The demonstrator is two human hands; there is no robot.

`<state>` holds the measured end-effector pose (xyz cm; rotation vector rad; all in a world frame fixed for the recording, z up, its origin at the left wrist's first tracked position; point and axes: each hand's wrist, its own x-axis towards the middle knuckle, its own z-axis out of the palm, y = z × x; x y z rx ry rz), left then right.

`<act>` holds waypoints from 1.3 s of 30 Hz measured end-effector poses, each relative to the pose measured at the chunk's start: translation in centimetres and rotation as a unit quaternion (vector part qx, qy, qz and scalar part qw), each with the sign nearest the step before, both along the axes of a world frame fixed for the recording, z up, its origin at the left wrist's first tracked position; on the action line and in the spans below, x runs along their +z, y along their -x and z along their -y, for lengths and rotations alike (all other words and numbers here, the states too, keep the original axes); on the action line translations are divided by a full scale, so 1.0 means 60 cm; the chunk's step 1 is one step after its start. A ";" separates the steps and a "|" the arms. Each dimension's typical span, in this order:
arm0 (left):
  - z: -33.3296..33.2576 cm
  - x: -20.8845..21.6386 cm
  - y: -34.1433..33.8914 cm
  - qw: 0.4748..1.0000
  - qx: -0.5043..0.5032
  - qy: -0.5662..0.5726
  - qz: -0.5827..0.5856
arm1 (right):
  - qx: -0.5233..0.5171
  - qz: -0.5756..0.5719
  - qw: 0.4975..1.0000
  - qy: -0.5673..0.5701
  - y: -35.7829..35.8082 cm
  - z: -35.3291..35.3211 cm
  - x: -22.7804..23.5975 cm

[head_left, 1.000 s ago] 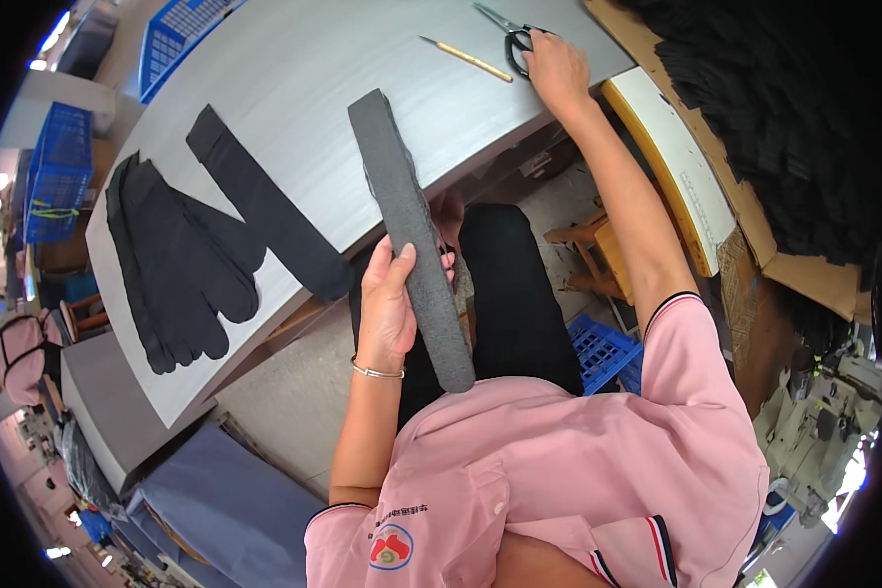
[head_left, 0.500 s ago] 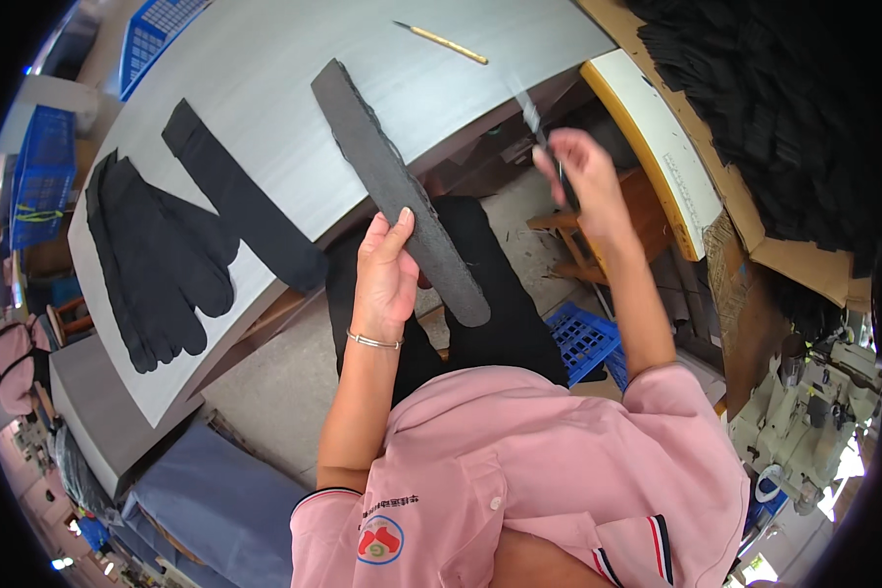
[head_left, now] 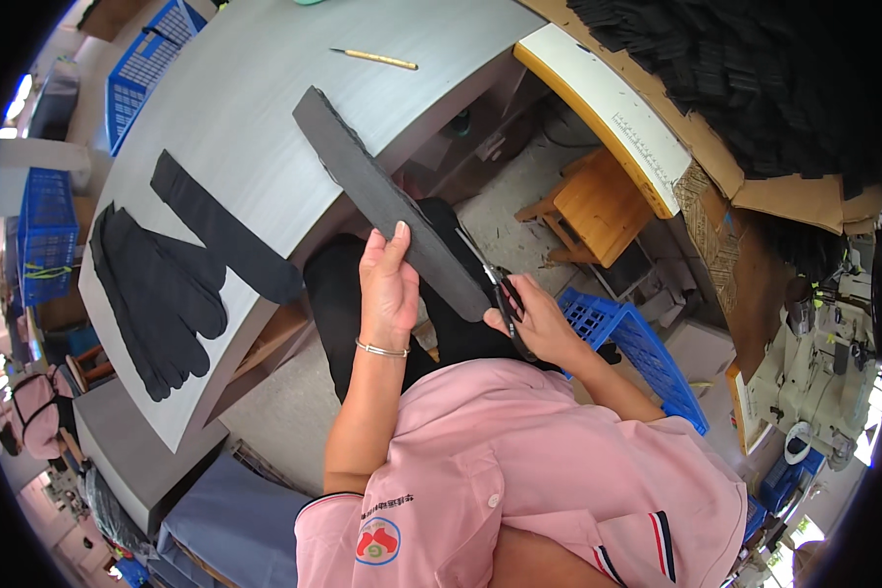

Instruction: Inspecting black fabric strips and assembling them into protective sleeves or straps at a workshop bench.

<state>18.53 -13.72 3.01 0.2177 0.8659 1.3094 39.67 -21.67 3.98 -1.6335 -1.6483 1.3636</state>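
My left hand (head_left: 390, 284) grips a long, flat black fabric strip (head_left: 363, 181) with one rounded end, thumb on top. The strip slants from over the table's near edge down to above my lap, its rounded end nearest me. In my right hand (head_left: 549, 328) is a pair of black-handled scissors (head_left: 497, 277). Their blades point up and left alongside the strip's right edge, close to the rounded end. Whether they touch the fabric, I cannot tell. A similar black piece (head_left: 225, 230) and a fanned pile of several black pieces (head_left: 157, 304) lie on the table's left.
On the grey table (head_left: 255, 88) lies a thin wooden-handled tool (head_left: 382, 60) with a dark tip. A carton (head_left: 730, 171) of stacked black pieces stands at right, beyond a white, yellow-edged board (head_left: 608, 113). Below are a wooden stool (head_left: 603, 211) and a blue basket (head_left: 657, 358).
My right hand has brought the scissors down and left, from beyond the strip to beside its rounded end. The left hand still holds the strip. The view has shifted somewhat.
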 end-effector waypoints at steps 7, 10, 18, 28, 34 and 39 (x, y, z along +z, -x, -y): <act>0.034 -0.001 -0.024 0.998 -0.053 -0.017 0.002 | 0.046 0.052 0.995 -0.076 0.026 -0.038 -0.010; 0.044 -0.007 -0.030 0.999 -0.049 -0.007 0.003 | 0.037 0.064 0.989 -0.125 0.037 -0.052 -0.008; 0.055 -0.006 -0.026 0.997 -0.079 0.001 0.016 | 0.031 0.101 0.987 -0.121 0.049 -0.066 0.004; 0.058 -0.014 -0.026 0.993 -0.107 -0.006 0.045 | -0.014 0.061 0.987 -0.146 0.054 -0.057 -0.001; 0.046 0.003 -0.028 0.996 -0.086 0.007 -0.003 | -0.034 -0.057 0.997 -0.031 0.037 -0.049 -0.022; -0.016 0.024 0.006 0.998 -0.003 -0.039 -0.049 | 0.018 0.001 1.000 -0.023 0.013 -0.041 -0.013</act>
